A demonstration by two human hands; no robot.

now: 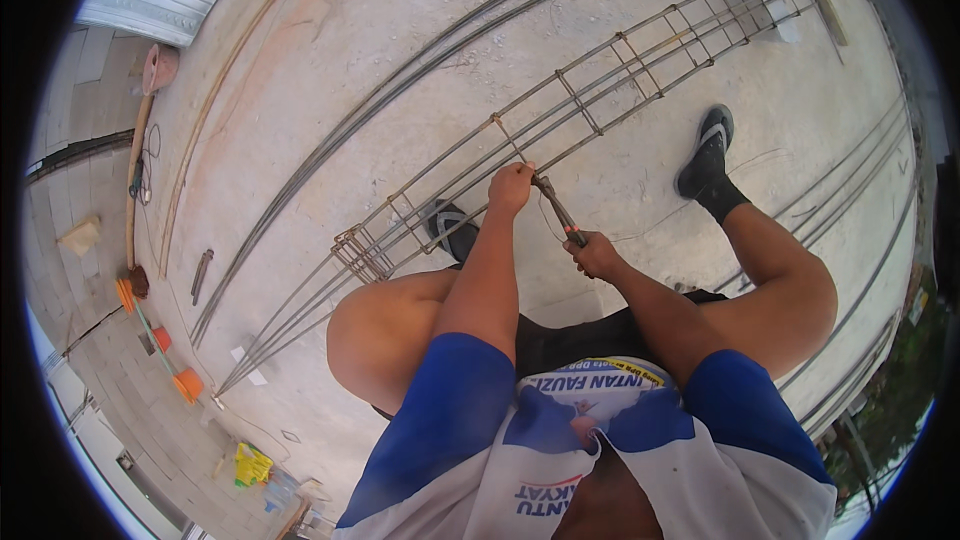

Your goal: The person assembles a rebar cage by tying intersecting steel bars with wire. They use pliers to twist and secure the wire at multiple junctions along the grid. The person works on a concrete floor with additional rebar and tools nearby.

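A long rebar cage (600, 88), made of straight bars with square stirrups, slants across the concrete in front of me. My left hand (511, 188) is closed round its near side, where a stirrup meets a lower bar; what lies under the fingers is partly hidden. With my right hand (597, 256) I grip the handles of a pair of pincers (562, 212) with orange marks. Their jaws point up to the cage, right beside my left hand. A thin tie wire (543, 215) loops down next to the pincers.
Long loose bars (330, 135) curve along the cage's far side; more bars (850, 180) lie at right. The cage's far end rests near a grey block (745, 8). My sandalled feet (708, 145) flank the work. A wooden pole (137, 190) and yellow bag (251, 464) are at left.
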